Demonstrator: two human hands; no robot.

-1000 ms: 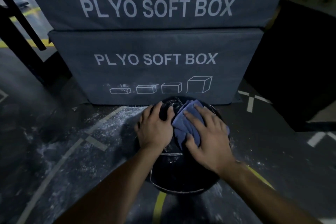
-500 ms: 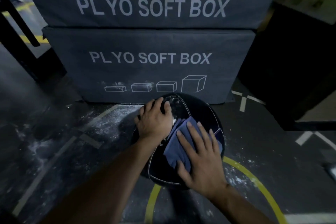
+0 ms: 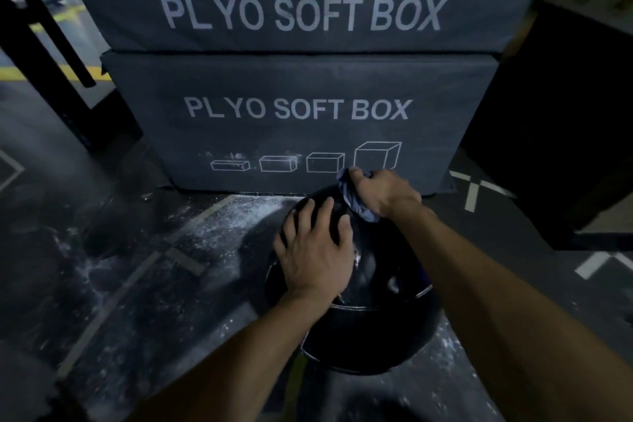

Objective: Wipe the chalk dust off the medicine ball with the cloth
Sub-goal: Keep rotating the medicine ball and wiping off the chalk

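Observation:
A black medicine ball (image 3: 370,329) sits on the dark floor in front of me, with small white chalk smears on its top. My left hand (image 3: 317,250) lies flat on the ball's upper left side, fingers spread. My right hand (image 3: 385,193) grips a bunched blue cloth (image 3: 356,200) at the ball's far top edge, with part of the cloth sticking out above my fingers. The ball's far side is hidden behind my hands.
Two stacked grey plyo soft boxes (image 3: 298,106) stand just behind the ball. Chalk dust (image 3: 219,223) is scattered on the floor to the left. A black block (image 3: 561,120) stands at right, and a dark rack frame (image 3: 48,27) at far left.
My right hand went from pressing the cloth flat on the ball's near side to bunching it in a grip at the far top. The left hand stayed on the ball.

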